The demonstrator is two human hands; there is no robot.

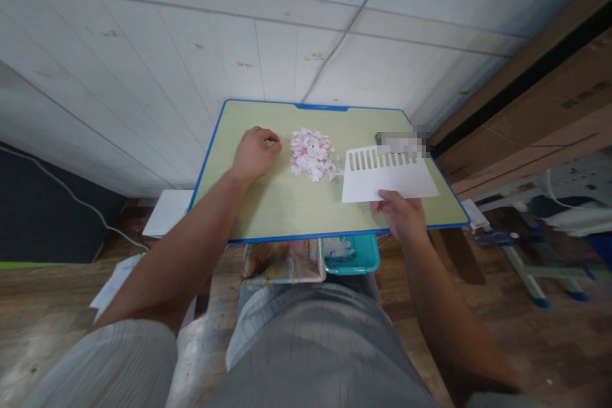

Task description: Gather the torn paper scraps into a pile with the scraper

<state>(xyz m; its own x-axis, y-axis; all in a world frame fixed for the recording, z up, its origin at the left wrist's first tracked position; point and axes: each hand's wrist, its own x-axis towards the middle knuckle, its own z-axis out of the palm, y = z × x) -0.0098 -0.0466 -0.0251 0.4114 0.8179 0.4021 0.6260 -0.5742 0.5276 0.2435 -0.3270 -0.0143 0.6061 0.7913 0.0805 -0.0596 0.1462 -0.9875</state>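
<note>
My right hand grips the near edge of a white sheet, thumb on top. A row of narrow upright slots runs along the sheet's far edge. My left hand is over the left part of the table, fingers curled in towards the thumb; whether anything small is between them cannot be made out. Just right of that hand lies a heap of small white and pinkish paper scraps. A few loose bits reach towards the sheet. Both lie on the pale yellow-green tabletop with a blue rim.
Beyond the sheet is a pixelated object. Below the table's near edge are a turquoise bin with white scraps and a patterned container. A white panelled wall backs the table; large cardboard boxes stand at the right.
</note>
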